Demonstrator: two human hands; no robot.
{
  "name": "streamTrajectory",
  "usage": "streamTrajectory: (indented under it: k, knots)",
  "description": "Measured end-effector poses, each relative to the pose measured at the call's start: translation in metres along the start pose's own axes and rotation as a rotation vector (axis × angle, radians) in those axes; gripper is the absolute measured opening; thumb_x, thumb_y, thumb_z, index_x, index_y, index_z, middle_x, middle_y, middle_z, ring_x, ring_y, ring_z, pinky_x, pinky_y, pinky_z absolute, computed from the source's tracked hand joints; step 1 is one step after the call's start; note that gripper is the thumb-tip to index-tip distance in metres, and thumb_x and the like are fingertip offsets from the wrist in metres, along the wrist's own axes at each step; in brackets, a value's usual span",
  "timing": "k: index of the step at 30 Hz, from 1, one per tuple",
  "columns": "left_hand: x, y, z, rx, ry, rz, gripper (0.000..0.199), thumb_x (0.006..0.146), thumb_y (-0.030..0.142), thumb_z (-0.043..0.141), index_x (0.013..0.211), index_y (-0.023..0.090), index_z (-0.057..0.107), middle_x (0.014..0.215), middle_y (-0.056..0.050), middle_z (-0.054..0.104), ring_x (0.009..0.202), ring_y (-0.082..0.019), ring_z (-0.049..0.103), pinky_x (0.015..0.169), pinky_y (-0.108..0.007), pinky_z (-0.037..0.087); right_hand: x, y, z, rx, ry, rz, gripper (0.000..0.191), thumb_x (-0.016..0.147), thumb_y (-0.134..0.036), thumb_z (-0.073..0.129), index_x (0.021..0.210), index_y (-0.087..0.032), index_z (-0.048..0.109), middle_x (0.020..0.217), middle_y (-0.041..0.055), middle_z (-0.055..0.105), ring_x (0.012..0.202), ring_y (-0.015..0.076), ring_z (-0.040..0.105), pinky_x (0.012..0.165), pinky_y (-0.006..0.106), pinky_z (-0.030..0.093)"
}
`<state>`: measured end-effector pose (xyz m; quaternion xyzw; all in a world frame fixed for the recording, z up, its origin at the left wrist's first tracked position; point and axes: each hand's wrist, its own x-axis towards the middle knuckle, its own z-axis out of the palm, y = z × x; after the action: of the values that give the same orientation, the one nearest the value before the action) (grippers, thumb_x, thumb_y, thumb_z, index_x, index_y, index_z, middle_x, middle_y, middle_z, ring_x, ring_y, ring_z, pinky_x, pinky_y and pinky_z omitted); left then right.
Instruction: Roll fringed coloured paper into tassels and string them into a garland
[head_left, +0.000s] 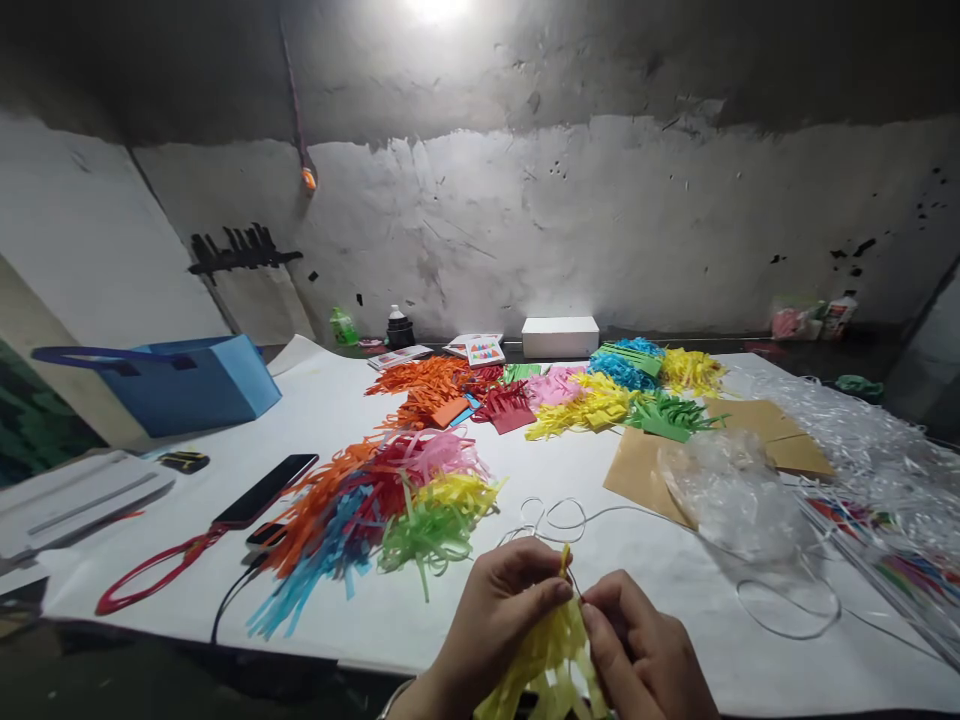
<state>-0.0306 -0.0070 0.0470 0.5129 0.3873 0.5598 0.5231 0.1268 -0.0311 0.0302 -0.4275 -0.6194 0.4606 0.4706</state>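
Observation:
A yellow paper tassel (551, 655) hangs at the table's front edge, its twisted top pinched between the thumb and fingers of my left hand (502, 610). Close beside it on the right, my right hand (641, 640) is closed with thumb and fingertips on a thin string (576, 583) that reaches the tassel's top. A pale cord (637, 507) loops over the white table just beyond my hands. Left of them lie fringed paper tassels in orange (319, 495), blue (322, 560), pink (442, 452), yellow (461, 490) and green (427, 530).
More coloured fringes (600, 400) lie at the table's back, before a white box (559, 337). At left are a blue bin (202, 385) and a phone (268, 490) with a red strap. At right are brown card (637, 470), clear plastic (739, 490) and a shredded heap (862, 440).

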Motion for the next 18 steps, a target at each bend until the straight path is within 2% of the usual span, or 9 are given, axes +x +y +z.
streamTrajectory:
  k: [3, 5, 8, 10, 12, 14, 16, 18]
  knots:
    - [-0.004, 0.002, -0.003, 0.363, -0.022, 0.25, 0.003, 0.079, 0.021, 0.079, 0.08, 0.019, 0.08, 0.077, -0.009, 0.072, 0.072, -0.019, 0.066, 0.066, -0.026, 0.051, 0.005, -0.004, -0.004, 0.069, -0.057, 0.058, 0.046, 0.094, -0.063, 0.046, 0.082, -0.019, 0.053, 0.052, -0.0075, 0.039, 0.045, 0.0077, 0.034, 0.043, 0.021, 0.02]
    - [-0.006, 0.001, -0.004, 0.514, -0.035, 0.422, 0.01, 0.084, 0.016, 0.073, 0.09, 0.021, 0.08, 0.079, -0.009, 0.071, 0.07, -0.018, 0.066, 0.063, -0.025, 0.051, 0.009, -0.003, -0.005, 0.103, -0.063, 0.052, 0.046, 0.093, -0.064, 0.049, 0.089, -0.019, 0.054, 0.051, -0.0062, 0.046, 0.046, 0.0087, 0.037, 0.045, 0.021, 0.022]
    - [-0.006, -0.006, -0.007, 0.695, -0.022, 0.728, 0.019, 0.087, 0.008, 0.067, 0.098, 0.021, 0.075, 0.076, -0.006, 0.068, 0.068, -0.016, 0.062, 0.061, -0.024, 0.05, 0.013, 0.002, -0.004, 0.153, -0.07, 0.05, 0.054, 0.091, -0.065, 0.051, 0.116, -0.017, 0.051, 0.057, -0.0034, 0.059, 0.046, 0.0098, 0.04, 0.047, 0.022, 0.026]
    - [-0.009, -0.013, -0.008, 0.805, -0.028, 0.848, 0.019, 0.088, 0.006, 0.064, 0.1, 0.018, 0.071, 0.075, -0.006, 0.067, 0.069, -0.016, 0.059, 0.062, -0.025, 0.049, 0.014, 0.008, 0.001, 0.138, -0.088, 0.047, 0.053, 0.092, -0.065, 0.049, 0.116, -0.017, 0.053, 0.057, -0.0028, 0.06, 0.046, 0.0109, 0.043, 0.049, 0.023, 0.031]
    - [-0.015, -0.026, -0.011, 0.887, -0.035, 0.876, 0.015, 0.091, 0.006, 0.059, 0.1, 0.016, 0.068, 0.074, -0.007, 0.065, 0.069, -0.017, 0.057, 0.062, -0.027, 0.049, 0.014, 0.016, 0.007, 0.047, -0.082, 0.023, 0.046, 0.093, -0.063, 0.047, 0.095, -0.019, 0.061, 0.052, -0.0032, 0.055, 0.047, 0.0122, 0.046, 0.051, 0.024, 0.035]
    - [-0.025, -0.043, -0.016, 0.947, -0.052, 0.868, 0.013, 0.094, 0.01, 0.056, 0.098, 0.016, 0.066, 0.072, -0.007, 0.065, 0.068, -0.018, 0.058, 0.059, -0.027, 0.049, 0.018, 0.026, 0.014, -0.069, 0.02, -0.054, 0.046, 0.092, -0.063, 0.05, 0.077, -0.021, 0.06, 0.056, -0.0015, 0.053, 0.053, 0.0141, 0.05, 0.056, 0.026, 0.039]
    - [-0.034, -0.06, -0.023, 1.032, -0.117, 0.781, 0.01, 0.095, 0.017, 0.058, 0.097, 0.02, 0.067, 0.073, -0.006, 0.066, 0.068, -0.018, 0.061, 0.058, -0.027, 0.051, 0.027, 0.037, 0.015, -0.088, 0.18, -0.107, 0.046, 0.09, -0.064, 0.053, 0.072, -0.022, 0.059, 0.064, 0.0008, 0.056, 0.061, 0.0161, 0.054, 0.062, 0.026, 0.043]
    - [-0.034, -0.072, -0.031, 1.126, -0.174, 0.664, 0.009, 0.096, 0.027, 0.06, 0.098, 0.026, 0.069, 0.084, -0.006, 0.069, 0.074, -0.018, 0.065, 0.062, -0.027, 0.054, 0.042, 0.049, 0.009, 0.079, 0.297, -0.064, 0.046, 0.088, -0.066, 0.055, 0.074, -0.023, 0.055, 0.061, -0.001, 0.054, 0.057, 0.0151, 0.052, 0.056, 0.025, 0.044]
